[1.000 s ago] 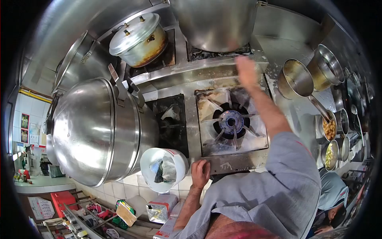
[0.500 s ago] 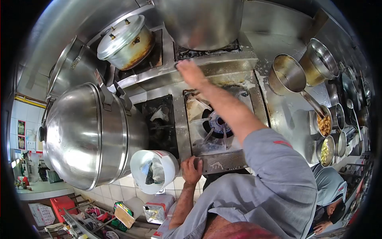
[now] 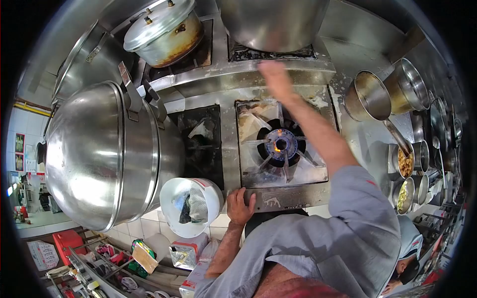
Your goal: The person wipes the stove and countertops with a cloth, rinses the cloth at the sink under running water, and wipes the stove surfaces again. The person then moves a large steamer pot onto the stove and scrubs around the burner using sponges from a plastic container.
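Note:
My right hand (image 3: 276, 78) reaches across the stove to the raised steel ledge (image 3: 213, 79) at its back, just below the large steel pot (image 3: 273, 25). Motion smears its fingers, so what they hold, if anything, cannot be made out. Under my right forearm a gas burner (image 3: 281, 145) burns with blue and some orange flame, and no pot stands on it. My left hand (image 3: 240, 207) rests on the front edge of the stove (image 3: 278, 200), fingers extended and thumb apart. Close beside it on the left is a white bucket (image 3: 170, 208) with cloths inside.
A big domed steel vessel (image 3: 89, 154) fills the left side. Behind it stands a lidded, scorched pot (image 3: 169, 42). On the right are a long-handled saucepan (image 3: 367, 97), pans of chopped food (image 3: 405, 164) and a co-worker (image 3: 410, 243). Shelves (image 3: 109, 270) hold packages at lower left.
My right hand has swept rightward along the back ledge, and the flaming burner shows more fully. The view has shifted slightly. My left hand stays at the stove's front edge.

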Available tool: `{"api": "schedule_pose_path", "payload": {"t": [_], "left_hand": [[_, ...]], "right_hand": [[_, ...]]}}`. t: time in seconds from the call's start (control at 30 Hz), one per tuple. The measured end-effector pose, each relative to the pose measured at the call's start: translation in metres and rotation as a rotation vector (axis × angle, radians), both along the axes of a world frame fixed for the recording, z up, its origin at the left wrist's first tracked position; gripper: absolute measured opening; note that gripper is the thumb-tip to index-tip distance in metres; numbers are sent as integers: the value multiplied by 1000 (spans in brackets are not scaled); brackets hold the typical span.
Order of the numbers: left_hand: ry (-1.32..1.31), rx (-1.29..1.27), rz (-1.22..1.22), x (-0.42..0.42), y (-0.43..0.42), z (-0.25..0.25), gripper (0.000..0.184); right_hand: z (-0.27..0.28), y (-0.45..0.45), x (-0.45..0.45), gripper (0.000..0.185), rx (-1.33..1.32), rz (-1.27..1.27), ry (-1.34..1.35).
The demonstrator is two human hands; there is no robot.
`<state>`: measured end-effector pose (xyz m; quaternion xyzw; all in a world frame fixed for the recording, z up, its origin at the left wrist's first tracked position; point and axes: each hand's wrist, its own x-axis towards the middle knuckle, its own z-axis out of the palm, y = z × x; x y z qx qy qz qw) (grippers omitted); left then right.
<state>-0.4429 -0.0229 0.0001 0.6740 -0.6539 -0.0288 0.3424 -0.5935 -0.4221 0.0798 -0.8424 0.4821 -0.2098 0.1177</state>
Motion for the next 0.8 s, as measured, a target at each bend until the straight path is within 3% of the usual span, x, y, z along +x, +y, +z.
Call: {"api": "schedule_pose_path", "payload": {"t": [0.07,0.17,0.27,0.33,0.4,0.5,0.57,0.63,0.73,0.8], "left_hand": [[7,65,-37,2,1,-1,46],[19,69,-30,3,1,-2,46],[20,37,-42,5,1,-1,46],[29,33,-40,6,4,-1,46],[21,7,-44,5,1,0,46],[35,1,-36,4,0,1,45],[23,4,-23,4,-1,1,44],[3,9,-16,1,-1,1,44],[-14,17,14,1,0,2,45],[-4,3,20,0,-1,2,46]], "right_hand": [[-32,3,57,45,-519,71,62],[-22,7,59,56,-524,138,170],[3,29,-24,70,-473,72,418],[-24,20,-101,76,-525,0,583],[-16,27,-143,78,-397,8,744],[-5,13,-101,78,-462,122,861],[-24,-1,-39,75,-774,290,788],[-32,-9,19,74,-966,344,928],[-13,-2,7,74,-733,423,961],[-14,-1,-66,72,-777,394,1136]]}}
